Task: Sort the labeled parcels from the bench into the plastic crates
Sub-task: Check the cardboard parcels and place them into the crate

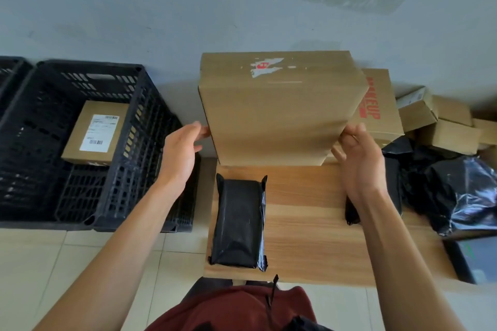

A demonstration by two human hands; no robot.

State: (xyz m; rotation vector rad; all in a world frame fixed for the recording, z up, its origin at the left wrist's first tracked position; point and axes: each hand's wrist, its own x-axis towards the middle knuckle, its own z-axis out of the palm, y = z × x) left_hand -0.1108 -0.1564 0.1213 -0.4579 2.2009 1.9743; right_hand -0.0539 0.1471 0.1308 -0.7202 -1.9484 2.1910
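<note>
A large brown cardboard box (277,107) with a torn red-and-white label is tilted up above the wooden bench (309,236). My left hand (178,153) touches its lower left edge with straight fingers. My right hand (359,156) grips its lower right corner with curled fingers. A black plastic crate (139,142) stands on the floor to the left and holds a small labeled box (95,133). A black wrapped parcel (239,223) lies on the bench under my arms.
Another crate (10,72) shows at the far left edge. Behind the held box stands a red-printed carton (382,105). Small cardboard boxes (443,121) and crumpled black bags (462,193) crowd the bench's right end. A dark case (473,258) lies at the right edge.
</note>
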